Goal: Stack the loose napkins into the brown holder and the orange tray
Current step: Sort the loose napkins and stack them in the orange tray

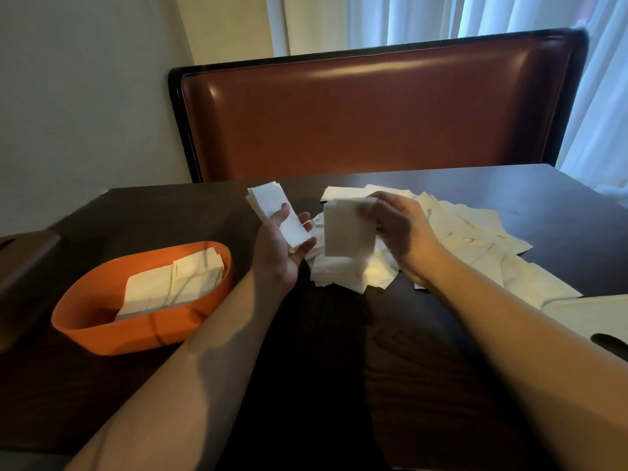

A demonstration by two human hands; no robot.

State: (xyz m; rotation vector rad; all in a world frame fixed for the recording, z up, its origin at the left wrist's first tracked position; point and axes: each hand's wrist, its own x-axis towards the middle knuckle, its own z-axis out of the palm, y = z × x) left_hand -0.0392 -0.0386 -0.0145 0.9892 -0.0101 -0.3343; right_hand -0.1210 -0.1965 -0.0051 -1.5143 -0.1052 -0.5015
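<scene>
Brown holder: a dark brown box-like holder (23, 266) is sitting at the far left edge of the frame, only partly showing; whether it has napkins inside cannot be told.
Orange tray: an oval orange plastic tray (102, 334) is resting on the dark wooden counter (323, 385) at lower left, already carrying two side-by-side stacks of white napkins (173, 283).
Left hand: the left hand (282, 249), at centre frame, is lying palm up and clasping a small stack of folded white napkins (275, 209), whose long axis is running toward the upper left.
Right hand: the right hand (401, 229), just right of centre, is pinching a single folded white napkin (348, 229) by its upper right corner, so that it is hanging upright.
Key relation: the single napkin is sitting just beside the held stack, to its right; the tray is lying left of and below both hands, nearer the left hand.
Loose pile: scattered white paper napkins (458, 239) are spreading across the counter beneath and right of the right hand.
</scene>
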